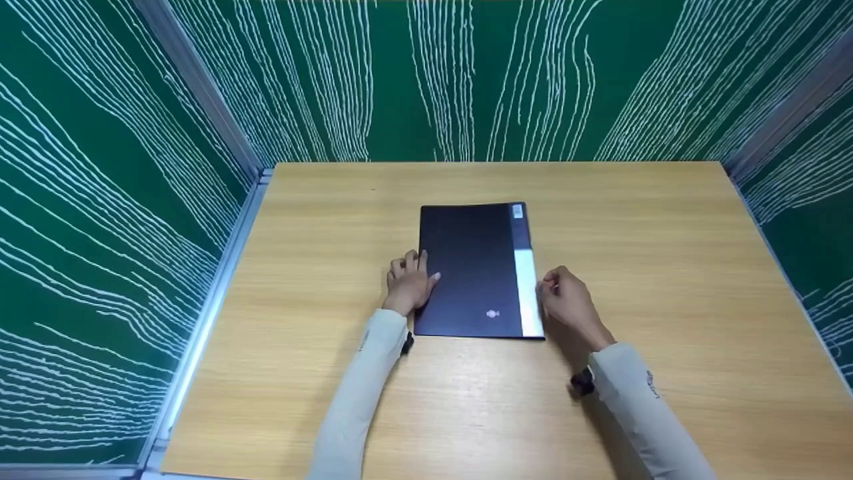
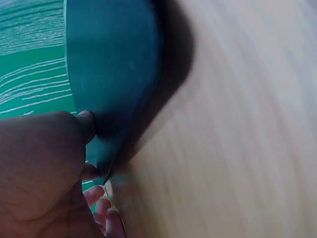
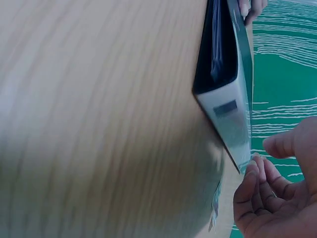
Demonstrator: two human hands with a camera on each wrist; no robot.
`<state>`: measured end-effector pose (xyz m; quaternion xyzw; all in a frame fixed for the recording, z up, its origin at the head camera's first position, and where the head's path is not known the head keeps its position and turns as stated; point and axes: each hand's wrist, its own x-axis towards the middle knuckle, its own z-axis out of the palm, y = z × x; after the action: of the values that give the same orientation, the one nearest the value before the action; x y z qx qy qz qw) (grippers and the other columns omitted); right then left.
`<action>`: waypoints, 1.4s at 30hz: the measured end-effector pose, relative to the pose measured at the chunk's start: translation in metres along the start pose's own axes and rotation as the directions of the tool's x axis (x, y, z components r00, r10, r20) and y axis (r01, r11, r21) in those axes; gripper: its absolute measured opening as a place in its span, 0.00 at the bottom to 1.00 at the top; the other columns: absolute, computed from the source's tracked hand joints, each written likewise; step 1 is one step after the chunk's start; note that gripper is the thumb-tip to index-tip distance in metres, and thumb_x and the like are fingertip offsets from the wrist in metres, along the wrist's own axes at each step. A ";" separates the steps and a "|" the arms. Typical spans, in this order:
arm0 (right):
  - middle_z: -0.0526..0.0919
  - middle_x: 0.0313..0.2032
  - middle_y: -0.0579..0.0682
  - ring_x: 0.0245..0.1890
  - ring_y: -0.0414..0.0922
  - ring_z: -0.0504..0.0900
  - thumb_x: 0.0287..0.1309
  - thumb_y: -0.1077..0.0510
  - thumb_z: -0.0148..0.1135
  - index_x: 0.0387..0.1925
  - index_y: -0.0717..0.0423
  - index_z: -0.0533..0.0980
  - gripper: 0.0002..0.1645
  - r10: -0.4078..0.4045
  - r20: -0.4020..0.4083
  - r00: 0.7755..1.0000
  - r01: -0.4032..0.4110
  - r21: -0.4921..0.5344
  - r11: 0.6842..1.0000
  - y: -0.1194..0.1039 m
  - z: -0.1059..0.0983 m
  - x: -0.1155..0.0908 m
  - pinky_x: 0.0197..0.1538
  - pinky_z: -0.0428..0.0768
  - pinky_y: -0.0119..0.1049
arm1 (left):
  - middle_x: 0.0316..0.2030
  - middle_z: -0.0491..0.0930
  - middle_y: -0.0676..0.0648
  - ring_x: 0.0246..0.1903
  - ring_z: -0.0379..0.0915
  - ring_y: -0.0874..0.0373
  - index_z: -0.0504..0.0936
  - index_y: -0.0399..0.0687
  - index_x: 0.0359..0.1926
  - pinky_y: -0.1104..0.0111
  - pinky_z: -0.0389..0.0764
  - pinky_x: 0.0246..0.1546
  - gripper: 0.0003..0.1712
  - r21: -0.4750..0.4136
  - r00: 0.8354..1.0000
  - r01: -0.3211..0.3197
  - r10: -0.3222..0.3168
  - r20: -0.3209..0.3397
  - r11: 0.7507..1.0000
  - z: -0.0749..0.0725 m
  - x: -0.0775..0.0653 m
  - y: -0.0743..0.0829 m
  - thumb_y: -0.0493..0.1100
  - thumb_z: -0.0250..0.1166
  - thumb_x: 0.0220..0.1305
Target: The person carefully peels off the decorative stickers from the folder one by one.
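A dark, flat folder (image 1: 466,267) lies near the middle of the wooden table, its spine side with a long white label strip (image 1: 528,293) on the right. A small pale emblem (image 1: 492,313) marks its cover. My left hand (image 1: 408,283) rests at the folder's left edge, thumb on the cover and the other fingers alongside. In the left wrist view the thumb (image 2: 86,124) touches the dark cover (image 2: 109,64). Beside the spine is my right hand (image 1: 566,300), empty, its fingers loosely bent. The right wrist view shows its fingertips close to the spine's end (image 3: 230,119), with sheets inside the folder.
The wooden table (image 1: 333,220) has metal rails (image 1: 220,293) along its sides. Green panels (image 1: 393,80) with white wavy lines stand at the back, left and right. Each wrist carries a small black device (image 1: 582,382) at the light sleeve's cuff.
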<state>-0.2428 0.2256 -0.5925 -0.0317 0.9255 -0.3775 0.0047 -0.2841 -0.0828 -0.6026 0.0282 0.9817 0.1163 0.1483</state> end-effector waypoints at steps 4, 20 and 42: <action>0.79 0.39 0.60 0.37 0.50 0.77 0.68 0.60 0.52 0.46 0.67 0.71 0.12 0.015 0.026 1.000 -0.016 0.015 1.000 -0.004 0.003 0.000 0.38 0.75 0.36 | 0.77 0.45 0.44 0.70 0.46 0.39 0.45 0.53 0.79 0.48 0.60 0.68 0.38 -0.007 1.000 -0.001 0.001 -0.008 1.000 0.000 0.000 0.000 0.63 0.38 0.77; 0.81 0.34 0.57 0.30 0.46 0.77 0.64 0.62 0.57 0.42 0.65 0.74 0.09 -0.065 0.024 0.998 0.066 -0.016 0.998 -0.024 0.016 0.002 0.30 0.73 0.31 | 0.77 0.45 0.44 0.71 0.46 0.39 0.45 0.53 0.80 0.48 0.59 0.68 0.39 -0.022 1.000 -0.002 0.002 -0.012 1.000 -0.003 -0.001 0.000 0.63 0.39 0.77; 0.82 0.34 0.56 0.33 0.48 0.82 0.58 0.64 0.63 0.38 0.63 0.75 0.08 -0.132 0.103 0.986 0.131 0.018 0.991 -0.041 0.027 0.001 0.37 0.81 0.39 | 0.77 0.48 0.43 0.70 0.47 0.38 0.48 0.51 0.79 0.47 0.59 0.68 0.38 -0.045 0.999 -0.024 0.022 -0.043 0.999 -0.003 -0.005 0.000 0.61 0.42 0.77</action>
<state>-0.2404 0.1776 -0.5830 -0.1124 0.9178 -0.3798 0.0282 -0.2803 -0.0841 -0.5980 0.0334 0.9813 0.1411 0.1267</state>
